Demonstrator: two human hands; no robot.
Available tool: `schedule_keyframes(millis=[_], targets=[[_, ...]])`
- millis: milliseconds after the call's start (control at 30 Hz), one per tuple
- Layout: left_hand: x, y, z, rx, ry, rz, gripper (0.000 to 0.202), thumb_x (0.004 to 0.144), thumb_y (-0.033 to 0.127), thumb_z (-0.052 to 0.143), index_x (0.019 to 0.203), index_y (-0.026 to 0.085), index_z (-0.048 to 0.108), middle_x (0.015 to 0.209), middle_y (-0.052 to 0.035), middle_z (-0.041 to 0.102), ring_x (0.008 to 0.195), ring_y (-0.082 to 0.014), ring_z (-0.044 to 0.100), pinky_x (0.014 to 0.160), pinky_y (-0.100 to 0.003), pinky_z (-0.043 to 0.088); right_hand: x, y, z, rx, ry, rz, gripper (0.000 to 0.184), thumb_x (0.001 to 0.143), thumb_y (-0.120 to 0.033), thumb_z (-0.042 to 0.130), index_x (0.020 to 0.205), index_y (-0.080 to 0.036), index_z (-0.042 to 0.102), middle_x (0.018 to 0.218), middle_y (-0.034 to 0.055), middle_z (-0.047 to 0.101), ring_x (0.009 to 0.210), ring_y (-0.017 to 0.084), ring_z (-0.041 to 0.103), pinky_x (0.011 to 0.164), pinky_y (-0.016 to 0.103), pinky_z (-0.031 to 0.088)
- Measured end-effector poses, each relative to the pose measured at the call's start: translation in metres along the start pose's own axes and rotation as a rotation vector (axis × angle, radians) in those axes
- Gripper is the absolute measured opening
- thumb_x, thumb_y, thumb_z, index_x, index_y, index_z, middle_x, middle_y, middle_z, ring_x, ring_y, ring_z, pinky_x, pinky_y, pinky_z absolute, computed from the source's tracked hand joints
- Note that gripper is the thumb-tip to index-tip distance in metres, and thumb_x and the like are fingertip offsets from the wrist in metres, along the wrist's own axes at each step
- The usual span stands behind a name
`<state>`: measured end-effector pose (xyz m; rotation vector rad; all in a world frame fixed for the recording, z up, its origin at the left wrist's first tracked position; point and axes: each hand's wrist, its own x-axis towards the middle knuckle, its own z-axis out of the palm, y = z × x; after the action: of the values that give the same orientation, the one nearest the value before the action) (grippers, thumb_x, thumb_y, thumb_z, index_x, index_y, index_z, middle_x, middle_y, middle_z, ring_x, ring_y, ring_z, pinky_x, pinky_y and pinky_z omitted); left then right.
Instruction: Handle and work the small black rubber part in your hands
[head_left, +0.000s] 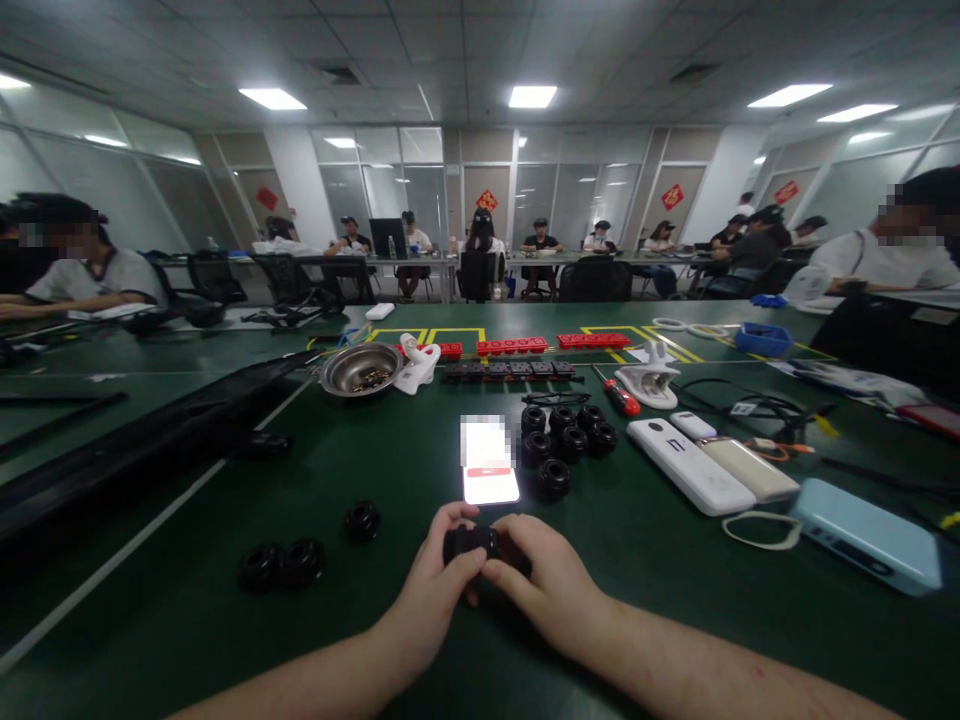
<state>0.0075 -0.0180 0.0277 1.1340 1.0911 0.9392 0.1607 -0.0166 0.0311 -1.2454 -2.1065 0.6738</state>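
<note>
My left hand (435,580) and my right hand (544,580) meet near the table's front edge, both closed around one small black round part (471,542). Just beyond them a lit phone (488,462) lies flat. Several similar black round parts (566,436) sit in a cluster to the right of the phone. Three more black round parts (300,560) lie loose to my left on the green table (390,640).
A metal bowl (361,369), a white clip holder (649,384), a red-handled screwdriver (619,396), red strips (513,346) and a black strip (510,370) lie farther back. Power banks (688,466) and a pale blue box (868,534) sit right. Seated people surround the room.
</note>
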Motion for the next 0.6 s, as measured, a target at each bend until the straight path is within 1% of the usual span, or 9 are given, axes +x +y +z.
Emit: schedule_keyframes(millis=[100,167,233,300,400,467,500,533,600], targets=[[-0.0002,0.0014,0.0000,0.006,-0.017,-0.002,0.033,0.076,0.043,0.040,0.101,0.021,0.035,0.083,-0.0016,0.047,0.064,-0.0136,0.052,0.051,-0.025,0.042,-0.0014,-0.0004,-0.0011,0.046,0.028,-0.121,0.031,0.074,-0.017,0.058,0.103,-0.018,0.049,0.091,0.0040,0.056,0.081,0.017,0.050,0.072,0.030,0.040],[0.0004,0.0021,0.0008,0.026,-0.003,-0.011,0.033,0.077,0.045,0.038,0.099,0.020,0.035,0.078,-0.0004,0.049,0.056,-0.0114,0.050,0.047,-0.024,0.039,-0.0018,-0.0009,-0.0020,0.036,0.027,-0.176,0.034,0.074,-0.017,0.057,0.107,-0.019,0.048,0.093,0.0043,0.056,0.085,0.018,0.049,0.075,0.031,0.039],[0.0011,0.0026,0.0016,0.029,0.020,-0.023,0.031,0.076,0.043,0.040,0.096,0.020,0.036,0.076,0.0003,0.049,0.053,-0.0103,0.048,0.045,-0.022,0.038,-0.0016,-0.0009,-0.0022,0.021,0.024,-0.164,0.035,0.073,-0.020,0.059,0.107,-0.020,0.047,0.094,0.0044,0.055,0.086,0.019,0.048,0.075,0.032,0.039],[0.0015,0.0028,0.0019,0.014,0.034,-0.039,0.030,0.075,0.040,0.042,0.096,0.020,0.037,0.078,-0.0003,0.049,0.056,-0.0111,0.049,0.047,-0.023,0.038,-0.0007,0.0002,-0.0015,0.035,0.031,-0.087,0.033,0.074,-0.025,0.058,0.104,-0.019,0.047,0.091,0.0038,0.055,0.081,0.019,0.049,0.071,0.032,0.040],[0.0014,0.0015,0.0010,-0.014,0.020,-0.025,0.032,0.071,0.032,0.047,0.098,0.020,0.038,0.081,-0.0005,0.046,0.063,-0.0125,0.050,0.050,-0.023,0.040,0.0012,0.0032,0.0004,0.053,0.028,0.002,0.015,0.078,-0.028,0.052,0.089,-0.018,0.049,0.076,0.0011,0.053,0.068,0.016,0.048,0.062,0.029,0.040],[0.0014,0.0001,0.0000,-0.029,-0.004,0.004,0.034,0.068,0.029,0.050,0.099,0.020,0.038,0.082,-0.0001,0.044,0.066,-0.0128,0.050,0.050,-0.022,0.041,0.0020,0.0045,0.0010,0.053,0.012,-0.015,0.010,0.079,-0.027,0.050,0.083,-0.018,0.050,0.073,0.0007,0.052,0.067,0.015,0.048,0.060,0.028,0.039],[0.0013,-0.0003,-0.0002,-0.032,-0.013,0.007,0.033,0.069,0.030,0.049,0.099,0.021,0.038,0.082,0.0000,0.044,0.067,-0.0129,0.050,0.051,-0.022,0.042,0.0021,0.0046,0.0009,0.058,0.013,-0.039,0.009,0.079,-0.025,0.051,0.084,-0.018,0.051,0.076,0.0014,0.053,0.069,0.016,0.048,0.062,0.028,0.040],[0.0013,-0.0003,-0.0003,-0.029,-0.015,0.000,0.032,0.071,0.032,0.048,0.099,0.021,0.038,0.082,0.0000,0.045,0.067,-0.0129,0.051,0.051,-0.023,0.042,0.0020,0.0041,0.0006,0.067,0.017,-0.068,0.012,0.078,-0.024,0.052,0.088,-0.018,0.051,0.080,0.0023,0.054,0.072,0.016,0.049,0.064,0.029,0.040],[0.0013,0.0009,0.0004,-0.014,-0.007,-0.022,0.030,0.075,0.040,0.041,0.099,0.021,0.037,0.079,0.0002,0.047,0.061,-0.0121,0.051,0.049,-0.023,0.041,0.0012,0.0021,-0.0007,0.078,0.029,-0.138,0.023,0.076,-0.020,0.055,0.098,-0.018,0.049,0.088,0.0042,0.055,0.080,0.018,0.049,0.071,0.031,0.040]])
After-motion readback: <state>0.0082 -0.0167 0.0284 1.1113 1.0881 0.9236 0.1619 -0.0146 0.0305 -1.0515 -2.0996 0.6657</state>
